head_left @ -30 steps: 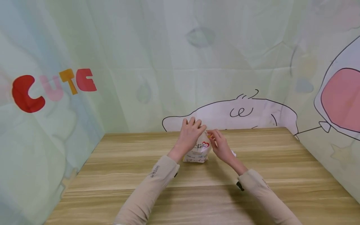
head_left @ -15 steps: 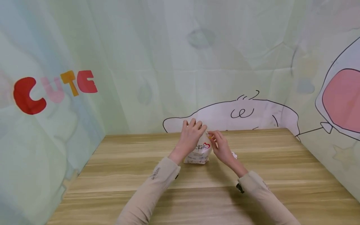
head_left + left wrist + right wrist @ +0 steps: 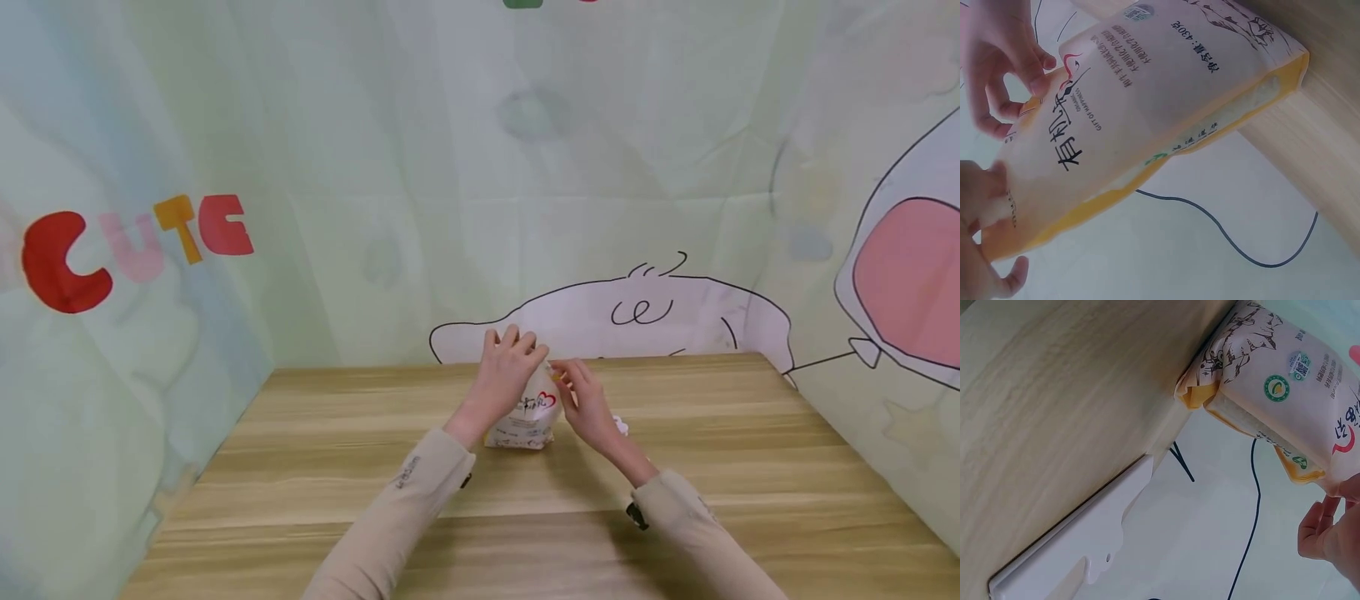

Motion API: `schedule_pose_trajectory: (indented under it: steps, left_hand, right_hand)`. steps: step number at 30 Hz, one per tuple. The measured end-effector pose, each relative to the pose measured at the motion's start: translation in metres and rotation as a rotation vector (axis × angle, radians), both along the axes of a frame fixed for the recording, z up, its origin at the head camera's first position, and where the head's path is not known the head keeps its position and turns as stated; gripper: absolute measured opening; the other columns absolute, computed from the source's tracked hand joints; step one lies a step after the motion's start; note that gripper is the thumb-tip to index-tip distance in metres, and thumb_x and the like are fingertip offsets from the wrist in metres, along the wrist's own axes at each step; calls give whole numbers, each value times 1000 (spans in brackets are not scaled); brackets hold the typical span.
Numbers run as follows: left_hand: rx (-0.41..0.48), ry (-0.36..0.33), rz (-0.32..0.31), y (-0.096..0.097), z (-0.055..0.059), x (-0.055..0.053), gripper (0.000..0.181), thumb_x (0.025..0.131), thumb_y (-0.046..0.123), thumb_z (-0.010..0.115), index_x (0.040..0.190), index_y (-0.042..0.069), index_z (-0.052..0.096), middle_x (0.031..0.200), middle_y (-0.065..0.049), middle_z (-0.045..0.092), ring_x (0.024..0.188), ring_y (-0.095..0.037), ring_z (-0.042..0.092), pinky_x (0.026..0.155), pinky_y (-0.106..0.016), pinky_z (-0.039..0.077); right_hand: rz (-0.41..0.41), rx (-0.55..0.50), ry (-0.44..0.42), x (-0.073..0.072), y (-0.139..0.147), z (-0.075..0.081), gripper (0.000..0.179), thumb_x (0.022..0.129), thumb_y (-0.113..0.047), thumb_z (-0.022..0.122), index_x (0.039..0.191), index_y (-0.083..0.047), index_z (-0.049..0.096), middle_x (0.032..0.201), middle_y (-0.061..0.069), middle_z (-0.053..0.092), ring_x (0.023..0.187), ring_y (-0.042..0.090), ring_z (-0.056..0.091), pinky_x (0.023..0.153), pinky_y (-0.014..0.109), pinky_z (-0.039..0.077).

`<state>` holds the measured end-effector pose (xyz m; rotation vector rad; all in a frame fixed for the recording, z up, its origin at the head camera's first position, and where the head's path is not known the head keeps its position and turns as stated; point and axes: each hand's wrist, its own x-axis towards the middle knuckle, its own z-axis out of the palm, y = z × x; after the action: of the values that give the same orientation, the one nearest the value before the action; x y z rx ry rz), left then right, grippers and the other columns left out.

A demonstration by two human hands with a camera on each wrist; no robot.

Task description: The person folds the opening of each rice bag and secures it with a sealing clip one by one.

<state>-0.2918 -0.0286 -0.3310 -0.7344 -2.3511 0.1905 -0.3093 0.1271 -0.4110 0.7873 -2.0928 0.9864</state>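
Observation:
A white food bag (image 3: 528,421) with yellow side gussets, dark lettering and a red heart line stands upright on the table. My left hand (image 3: 504,371) grips its top from the left, fingers bent over the upper edge. In the left wrist view those fingers (image 3: 985,215) lie at the bag's narrow end, thumb and fingers on either side. My right hand (image 3: 588,400) pinches the bag's upper right edge between thumb and fingers. The right wrist view shows the right hand (image 3: 1335,531) at the yellow-lined fold, below the printed front (image 3: 1310,381).
A flat white plastic piece (image 3: 1072,544) with a wavy edge and small hole lies on the wooden table (image 3: 360,417), just behind my right wrist. A pale printed curtain (image 3: 360,208) stands directly behind the table's far edge and along both sides.
The head view has tilted slightly, so everything sits a little lower in it. Both hands keep the same hold on the bag, which stays in place.

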Motion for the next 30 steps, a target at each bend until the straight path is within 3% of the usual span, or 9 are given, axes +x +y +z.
schedule_pose_trajectory:
  steps: [8, 20, 30]
  left_hand:
    - [4, -5, -2, -1, 1, 0, 22, 84, 13, 58, 102, 24, 59, 96, 4, 58, 90, -16, 46, 74, -34, 36]
    - [55, -10, -27, 1, 0, -4, 21, 84, 13, 57, 102, 24, 60, 96, 5, 57, 88, -16, 45, 73, -33, 35]
    - [70, -38, -21, 1, -1, -3, 21, 86, 13, 55, 102, 24, 60, 94, 3, 57, 87, -16, 44, 72, -32, 34]
  right_hand:
    - [1, -16, -26, 2, 0, 2, 31, 80, 11, 53, 109, -1, 52, 93, 12, 55, 77, 21, 56, 63, 29, 50]
    - [1, -45, 41, 1, 7, 0, 32, 77, 9, 59, 107, -4, 56, 89, 10, 58, 75, 20, 57, 60, 35, 45]
    - [-6, -18, -61, 3, 14, 4, 27, 80, 0, 61, 106, -5, 57, 90, 9, 60, 78, 19, 58, 66, 26, 42]
